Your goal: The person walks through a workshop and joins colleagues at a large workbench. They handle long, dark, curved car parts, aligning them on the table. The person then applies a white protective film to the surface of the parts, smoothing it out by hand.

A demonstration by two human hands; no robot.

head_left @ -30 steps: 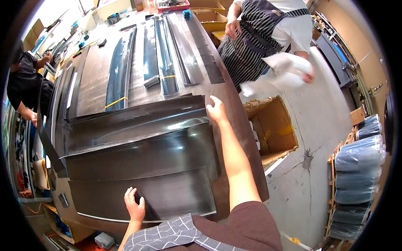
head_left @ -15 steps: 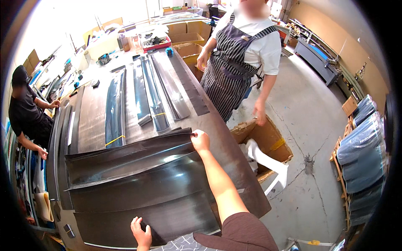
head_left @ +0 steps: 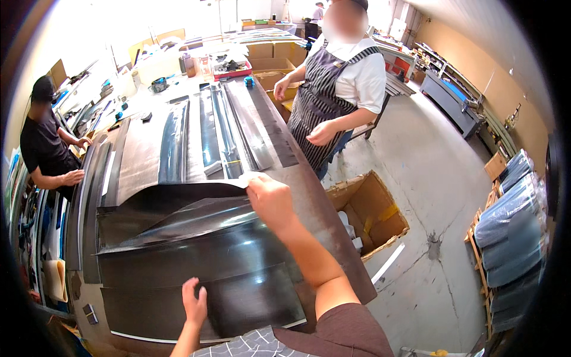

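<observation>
My right hand is closed on the far right corner of a thin, glossy black sheet. The sheet's far edge bows up off the table, and the sheet is creased toward its left end. Under it and nearer to me lie more overlapping black sheets, their surfaces shining. My left hand hovers over the nearest sheet with fingers apart and holds nothing.
Rolled dark sheets tied with yellow bands lie farther along the table. A co-worker in a striped apron stands right of the table, by a cardboard box. Another person works at the left edge. Plastic-wrapped rolls stand far right.
My right hand has lifted the sheet's corner and drawn it left, so the far edge now bows upward. My left hand has moved slightly forward. The aproned co-worker has raised one hand.
</observation>
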